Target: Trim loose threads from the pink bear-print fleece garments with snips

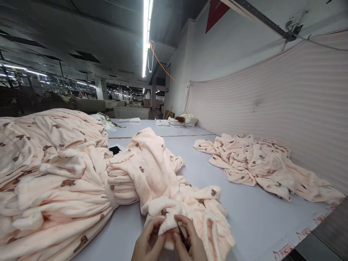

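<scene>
A pale pink fleece garment (pixel 156 177) with small brown bear prints lies spread in front of me, its near end bunched up. My left hand (pixel 148 240) pinches the edge of that near end between thumb and fingers. Beside it, my right hand (pixel 191 242) is closed around a slim dark tool (pixel 183 235), which looks like thread snips. Its tip points up, close to the cloth edge. Fingers partly cover the tool, so its blades are not clear. The right thumb and index finger also sit against the fabric.
A large bundled heap of the same fleece (pixel 62 174) fills the left side. Another loose pile of garments (pixel 252 159) lies at the right on the pale table (pixel 239 217). Folded white stacks (pixel 176 122) stand at the back. A striped cloth curtain (pixel 272 94) borders the right.
</scene>
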Demonstrator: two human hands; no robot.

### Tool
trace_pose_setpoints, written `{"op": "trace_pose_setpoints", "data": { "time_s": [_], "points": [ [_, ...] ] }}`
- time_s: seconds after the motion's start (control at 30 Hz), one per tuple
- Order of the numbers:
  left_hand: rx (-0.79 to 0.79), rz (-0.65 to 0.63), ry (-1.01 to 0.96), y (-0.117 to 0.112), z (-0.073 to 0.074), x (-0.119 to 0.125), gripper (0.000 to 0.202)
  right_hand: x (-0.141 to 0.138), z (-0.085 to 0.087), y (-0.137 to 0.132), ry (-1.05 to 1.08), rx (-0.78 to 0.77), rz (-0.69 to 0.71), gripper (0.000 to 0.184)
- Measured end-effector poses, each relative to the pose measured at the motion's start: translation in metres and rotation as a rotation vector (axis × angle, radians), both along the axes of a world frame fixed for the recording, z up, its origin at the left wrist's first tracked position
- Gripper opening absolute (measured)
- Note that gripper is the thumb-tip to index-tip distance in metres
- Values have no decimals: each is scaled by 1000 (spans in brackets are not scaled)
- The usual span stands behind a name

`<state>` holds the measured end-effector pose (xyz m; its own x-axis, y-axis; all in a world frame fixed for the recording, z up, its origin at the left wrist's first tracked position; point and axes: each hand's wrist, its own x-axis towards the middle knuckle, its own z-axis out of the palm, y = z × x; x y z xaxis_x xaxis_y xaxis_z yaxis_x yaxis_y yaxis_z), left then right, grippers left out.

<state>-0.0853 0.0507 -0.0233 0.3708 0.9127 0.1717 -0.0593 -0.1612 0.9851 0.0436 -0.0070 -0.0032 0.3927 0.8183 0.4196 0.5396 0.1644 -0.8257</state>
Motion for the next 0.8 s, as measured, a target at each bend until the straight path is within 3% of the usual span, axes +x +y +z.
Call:
{"op": "trace_pose_setpoints", "data": {
  "time_s": [0.1,0.23,0.47,0.63,0.8],
  "points": [
    [-255,-267,-144,8,16,0,35,11,6,-5,-107,22,-102,15],
    [-492,-428,-343,4,13,4,36,25,4,-5,-165,-32,-160,20],
    [-614,-506,-515,-5,15,14,35,31,-2,-21,-297,46,82,29],
    [-633,-553,-491,-7,24,15,36,35,3,-30,-490,136,-50,23],
    [-610,-493,-427,-12,27,21,39,30,2,-30,-471,85,-72,19]
  ]
}}
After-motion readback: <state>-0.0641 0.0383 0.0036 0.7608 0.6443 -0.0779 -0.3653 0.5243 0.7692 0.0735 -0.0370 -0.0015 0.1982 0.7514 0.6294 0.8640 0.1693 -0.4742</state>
